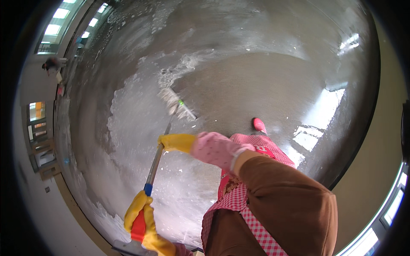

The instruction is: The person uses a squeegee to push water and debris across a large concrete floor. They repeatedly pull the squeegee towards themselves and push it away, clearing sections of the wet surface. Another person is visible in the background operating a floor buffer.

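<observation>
My right hand [165, 142], in a yellow rubber glove with a pink patterned cuff, grips the metal pole [155, 163] of a long-handled floor mop partway along it. My left hand [141, 212], also in a yellow glove, is closed round the pole's red grip [138, 226] at lower left, below a blue collar. The slightly blurred mop head [177, 104], whitish and shaggy with a narrow straight edge and a green part, rests on the wet floor. Whitish foam [179, 68] lies just beyond it, and a broad film of suds spreads on its left.
One pink shoe [259, 124] shows beyond my red-and-white checked apron [230, 198]. The wet grey floor [256, 83] reflects bright windows. A wall [368, 134] with a dark base curves along the right. Indistinct items [60, 84] stand by the far-left wall, near wooden-framed openings [43, 145].
</observation>
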